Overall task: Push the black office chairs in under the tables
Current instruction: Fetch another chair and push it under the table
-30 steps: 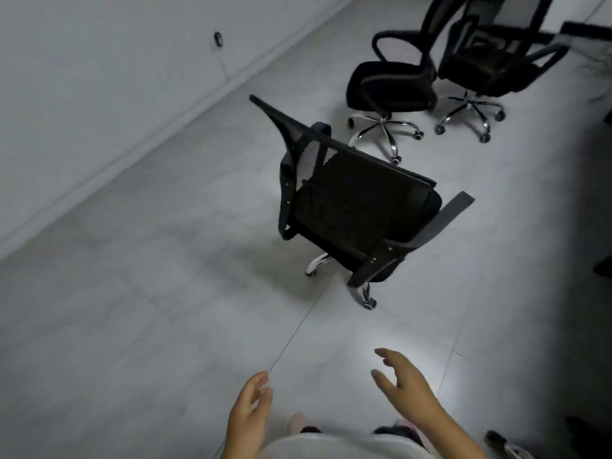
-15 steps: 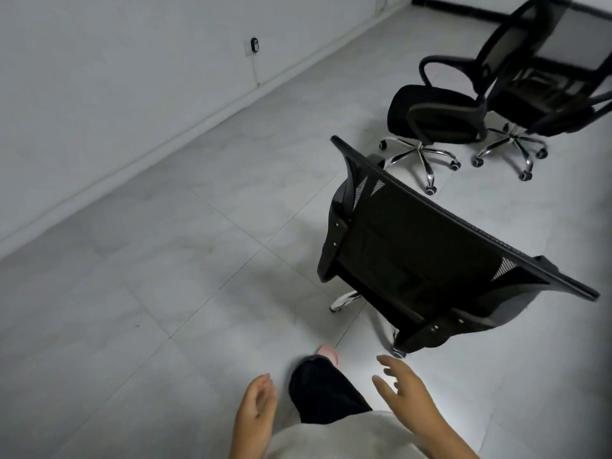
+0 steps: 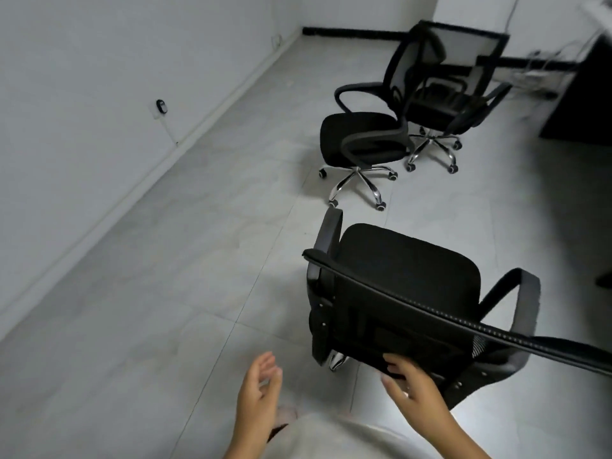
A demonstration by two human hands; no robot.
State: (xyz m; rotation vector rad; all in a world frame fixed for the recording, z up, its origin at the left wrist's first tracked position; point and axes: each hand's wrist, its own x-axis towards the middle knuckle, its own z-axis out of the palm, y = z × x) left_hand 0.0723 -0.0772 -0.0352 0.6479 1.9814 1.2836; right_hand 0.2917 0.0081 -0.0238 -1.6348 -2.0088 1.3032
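Three black office chairs stand loose on the grey tiled floor [image 3: 165,276], none yet tucked under a worktop. Within the past second the nearest chair [image 3: 407,293] has gone from well ahead of the person to just in front, its backrest now facing them. The right hand [image 3: 409,385] has reached the lower back of that chair, fingers extended against it but not visibly curled round anything; the left hand [image 3: 260,389] hangs relaxed and empty beside it. Two more chairs [image 3: 364,140] wait near a dark worktop [image 3: 576,104] at far right, the likely destination for the push about to begin.
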